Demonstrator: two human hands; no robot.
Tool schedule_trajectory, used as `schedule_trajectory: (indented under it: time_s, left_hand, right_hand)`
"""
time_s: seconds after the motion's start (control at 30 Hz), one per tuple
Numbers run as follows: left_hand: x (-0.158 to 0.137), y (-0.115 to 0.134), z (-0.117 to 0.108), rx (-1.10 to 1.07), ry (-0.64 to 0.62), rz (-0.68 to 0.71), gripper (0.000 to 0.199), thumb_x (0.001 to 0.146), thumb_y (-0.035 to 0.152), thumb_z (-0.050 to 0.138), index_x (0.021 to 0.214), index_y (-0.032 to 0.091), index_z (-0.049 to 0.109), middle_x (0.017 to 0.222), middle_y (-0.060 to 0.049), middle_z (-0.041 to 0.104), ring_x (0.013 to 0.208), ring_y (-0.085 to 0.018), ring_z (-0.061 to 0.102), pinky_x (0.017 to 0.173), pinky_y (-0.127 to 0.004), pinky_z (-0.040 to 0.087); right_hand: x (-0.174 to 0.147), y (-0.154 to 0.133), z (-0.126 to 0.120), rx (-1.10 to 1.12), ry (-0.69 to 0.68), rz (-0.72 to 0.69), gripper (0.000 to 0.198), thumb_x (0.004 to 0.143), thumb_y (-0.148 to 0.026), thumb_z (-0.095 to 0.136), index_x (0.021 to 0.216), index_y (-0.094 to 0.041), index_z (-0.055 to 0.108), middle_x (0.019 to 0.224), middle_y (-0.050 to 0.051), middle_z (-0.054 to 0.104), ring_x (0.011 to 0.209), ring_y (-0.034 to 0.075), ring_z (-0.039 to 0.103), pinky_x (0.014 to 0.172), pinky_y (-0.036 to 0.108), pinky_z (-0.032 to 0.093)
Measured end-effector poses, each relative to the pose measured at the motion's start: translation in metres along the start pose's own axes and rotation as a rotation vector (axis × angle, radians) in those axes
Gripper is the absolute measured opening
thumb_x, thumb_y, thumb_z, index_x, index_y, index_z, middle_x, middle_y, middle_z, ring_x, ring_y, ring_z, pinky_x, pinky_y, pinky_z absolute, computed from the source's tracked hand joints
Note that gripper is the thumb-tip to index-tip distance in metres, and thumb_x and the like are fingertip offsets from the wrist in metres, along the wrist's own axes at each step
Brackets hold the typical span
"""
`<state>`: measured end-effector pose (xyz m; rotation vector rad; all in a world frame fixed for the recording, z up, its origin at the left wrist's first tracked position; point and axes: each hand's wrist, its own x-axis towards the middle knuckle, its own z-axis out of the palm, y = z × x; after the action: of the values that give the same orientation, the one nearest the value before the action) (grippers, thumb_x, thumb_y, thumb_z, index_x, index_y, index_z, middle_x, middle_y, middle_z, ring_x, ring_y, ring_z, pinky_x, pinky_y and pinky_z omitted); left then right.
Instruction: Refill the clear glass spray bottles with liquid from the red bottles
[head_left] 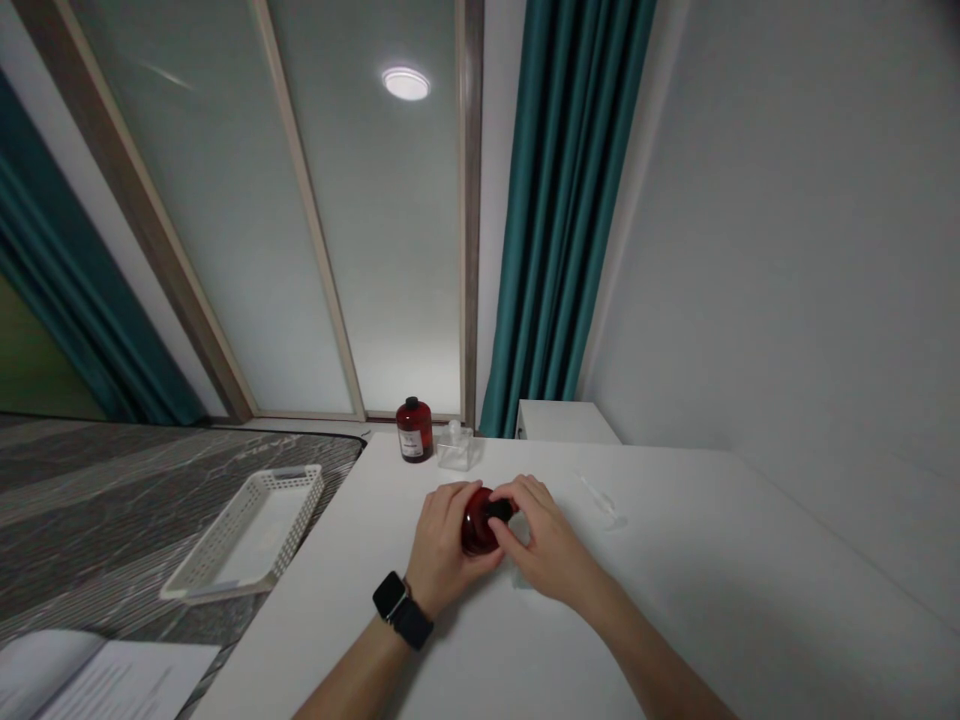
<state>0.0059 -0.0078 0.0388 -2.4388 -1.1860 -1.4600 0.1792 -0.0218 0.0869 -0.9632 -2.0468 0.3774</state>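
My left hand (446, 545), with a black watch on its wrist, is wrapped round a dark red bottle (474, 528) over the white table. My right hand (541, 535) pinches the bottle's black cap (501, 509) between thumb and fingers. The bottle is tilted, its capped end toward the right. Partly hidden behind my right hand, a pale clear item (520, 579) lies on the table. Farther back stand a second red bottle (415, 432) with a white label and black cap and, beside it, a clear glass bottle (454, 448) with a rounded stopper.
A clear, thin dropper-like piece (602, 502) lies on the white table (675, 600) to the right. At left, a white perforated basket (251, 535) and an open book (112, 680) rest on a dark striped surface. A white cabinet (566, 420) stands beyond the table.
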Motion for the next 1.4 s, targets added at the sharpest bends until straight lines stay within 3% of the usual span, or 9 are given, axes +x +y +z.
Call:
schedule_trajectory:
  time_s: [0.2, 0.5, 0.7, 0.87, 1.03, 1.2, 1.4]
  left_hand:
    - [0.001, 0.001, -0.001, 0.002, -0.005, -0.003, 0.063, 0.072, 0.025, 0.073, 0.129, 0.018, 0.045, 0.110, -0.013, 0.061, 0.097, -0.029, 0.060, 0.083, -0.043, 0.051]
    - [-0.001, -0.007, 0.001, -0.009, -0.044, -0.040, 0.063, 0.073, 0.027, 0.075, 0.128, 0.017, 0.045, 0.112, -0.013, 0.060, 0.101, -0.029, 0.058, 0.085, -0.044, 0.050]
    - [0.000, -0.012, -0.001, -0.048, -0.048, -0.112, 0.067, 0.071, 0.028, 0.078, 0.128, 0.018, 0.044, 0.115, -0.013, 0.058, 0.104, -0.030, 0.058, 0.088, -0.044, 0.050]
    - [0.003, -0.010, -0.004, -0.138, -0.049, -0.192, 0.062, 0.072, 0.025, 0.075, 0.127, 0.019, 0.045, 0.116, -0.011, 0.058, 0.107, -0.029, 0.058, 0.092, -0.044, 0.051]
    - [0.004, -0.009, -0.004, -0.208, -0.051, -0.269, 0.058, 0.074, 0.024, 0.073, 0.126, 0.020, 0.047, 0.117, -0.010, 0.057, 0.108, -0.028, 0.059, 0.094, -0.044, 0.051]
    - [0.004, -0.011, -0.003, -0.261, -0.050, -0.344, 0.055, 0.075, 0.025, 0.071, 0.125, 0.020, 0.048, 0.118, -0.010, 0.057, 0.109, -0.028, 0.059, 0.097, -0.044, 0.050]
    - [0.006, -0.014, -0.004, -0.322, -0.046, -0.426, 0.052, 0.077, 0.029, 0.069, 0.123, 0.018, 0.049, 0.119, -0.010, 0.059, 0.109, -0.028, 0.061, 0.099, -0.045, 0.049]
  right_hand:
    - [-0.002, 0.001, -0.001, 0.049, -0.014, -0.072, 0.037, 0.077, 0.005, 0.048, 0.098, -0.025, 0.057, 0.104, 0.005, 0.055, 0.102, 0.022, 0.053, 0.091, 0.038, 0.046]
    - [0.000, 0.009, -0.004, 0.191, 0.066, -0.101, 0.035, 0.073, 0.004, 0.047, 0.094, -0.024, 0.054, 0.102, 0.005, 0.054, 0.101, 0.021, 0.054, 0.090, 0.037, 0.045]
    - [-0.004, 0.014, -0.010, 0.231, 0.149, -0.030, 0.025, 0.079, -0.005, 0.053, 0.094, -0.024, 0.050, 0.098, 0.003, 0.058, 0.095, 0.019, 0.057, 0.086, 0.034, 0.046]
    - [-0.011, 0.034, -0.028, 0.108, 0.168, 0.041, 0.020, 0.085, -0.012, 0.049, 0.102, -0.023, 0.053, 0.096, 0.004, 0.059, 0.090, 0.019, 0.057, 0.083, 0.032, 0.046]
    - [-0.026, 0.088, -0.043, -0.203, 0.102, 0.160, 0.010, 0.086, -0.019, 0.052, 0.094, -0.023, 0.056, 0.094, 0.004, 0.065, 0.090, 0.020, 0.059, 0.082, 0.033, 0.046]
    - [-0.052, 0.132, -0.040, -0.379, 0.073, 0.240, 0.006, 0.083, -0.019, 0.058, 0.079, -0.023, 0.058, 0.087, 0.004, 0.070, 0.089, 0.025, 0.059, 0.082, 0.039, 0.038]
    - [-0.060, 0.150, -0.035, -0.524, 0.058, 0.297, 0.008, 0.085, -0.018, 0.061, 0.080, -0.024, 0.063, 0.086, 0.005, 0.071, 0.091, 0.027, 0.058, 0.082, 0.038, 0.033]
